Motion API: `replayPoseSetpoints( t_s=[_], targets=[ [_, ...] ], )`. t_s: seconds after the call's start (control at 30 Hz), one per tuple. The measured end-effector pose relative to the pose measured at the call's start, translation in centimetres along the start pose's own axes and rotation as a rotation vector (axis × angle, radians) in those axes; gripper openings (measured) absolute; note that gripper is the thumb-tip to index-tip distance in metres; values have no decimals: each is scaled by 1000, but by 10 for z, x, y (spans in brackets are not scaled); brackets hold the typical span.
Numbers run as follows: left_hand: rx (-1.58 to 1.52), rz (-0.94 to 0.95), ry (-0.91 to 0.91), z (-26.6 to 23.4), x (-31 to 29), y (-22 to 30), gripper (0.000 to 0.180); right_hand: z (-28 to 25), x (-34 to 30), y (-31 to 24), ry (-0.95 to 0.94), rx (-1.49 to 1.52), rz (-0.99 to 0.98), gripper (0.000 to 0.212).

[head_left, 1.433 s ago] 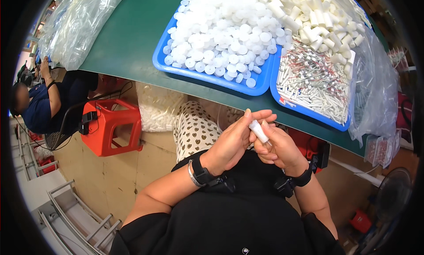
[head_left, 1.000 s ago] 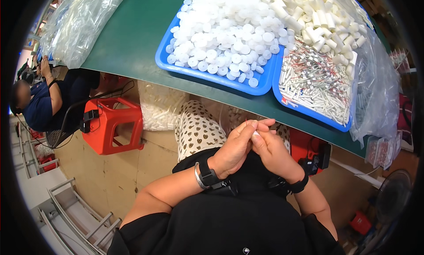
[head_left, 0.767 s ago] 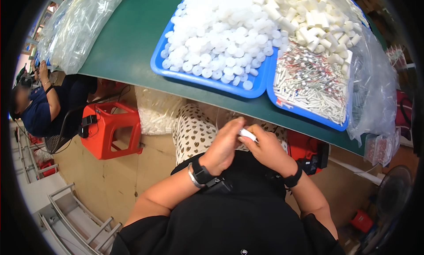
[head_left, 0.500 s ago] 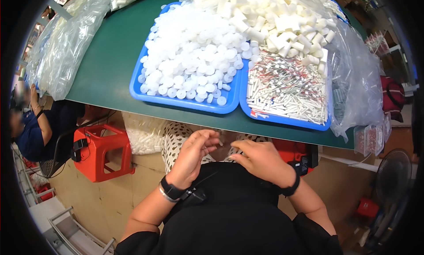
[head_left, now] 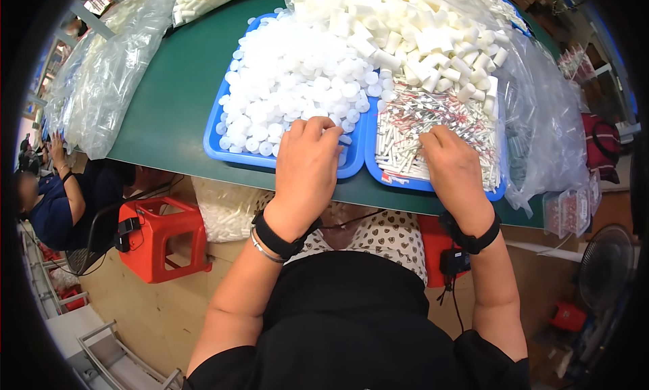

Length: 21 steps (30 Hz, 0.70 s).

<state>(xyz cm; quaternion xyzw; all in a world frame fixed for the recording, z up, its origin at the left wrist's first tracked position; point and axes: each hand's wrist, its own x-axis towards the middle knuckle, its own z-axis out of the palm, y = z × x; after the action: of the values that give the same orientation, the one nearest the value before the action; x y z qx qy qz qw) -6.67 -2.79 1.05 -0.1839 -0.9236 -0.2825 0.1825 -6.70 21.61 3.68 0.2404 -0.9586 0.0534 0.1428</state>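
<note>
My left hand (head_left: 307,170) reaches over the front edge of a blue tray (head_left: 215,136) heaped with round, translucent white plastic discs (head_left: 291,72). Its fingers are curled down among the discs at the front right; the tips are hidden. My right hand (head_left: 456,167) is over a second blue tray (head_left: 399,179), which holds thin white sticks with red and dark wires (head_left: 399,143). Thumb and forefinger are drawn together at the sticks, and what lies between them cannot be made out.
Short cream-white tubes (head_left: 433,45) are piled behind the trays on the green table (head_left: 169,86). Clear plastic bags (head_left: 111,79) lie on both sides. A red stool (head_left: 165,238) stands at left, near a seated person (head_left: 64,194). A black fan (head_left: 605,265) is at right.
Both hands have moved up and apart from in front of my lap. The left has gone to the discs, the right to the wired sticks.
</note>
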Motion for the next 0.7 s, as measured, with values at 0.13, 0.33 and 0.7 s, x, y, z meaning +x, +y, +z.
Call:
replayPoseSetpoints(
  t_s=[0.13, 0.33, 0.7],
  targets=[
    [7, -1, -68, 7, 7, -1, 20, 0, -4, 5, 48, 17, -55, 12],
    [-5, 13, 1, 6, 15, -4, 16, -8, -14, 7, 187, 323, 123, 11],
    [-1915, -836, -332, 5, -20, 44, 23, -20, -30, -12, 239, 1680, 621, 16]
  ],
)
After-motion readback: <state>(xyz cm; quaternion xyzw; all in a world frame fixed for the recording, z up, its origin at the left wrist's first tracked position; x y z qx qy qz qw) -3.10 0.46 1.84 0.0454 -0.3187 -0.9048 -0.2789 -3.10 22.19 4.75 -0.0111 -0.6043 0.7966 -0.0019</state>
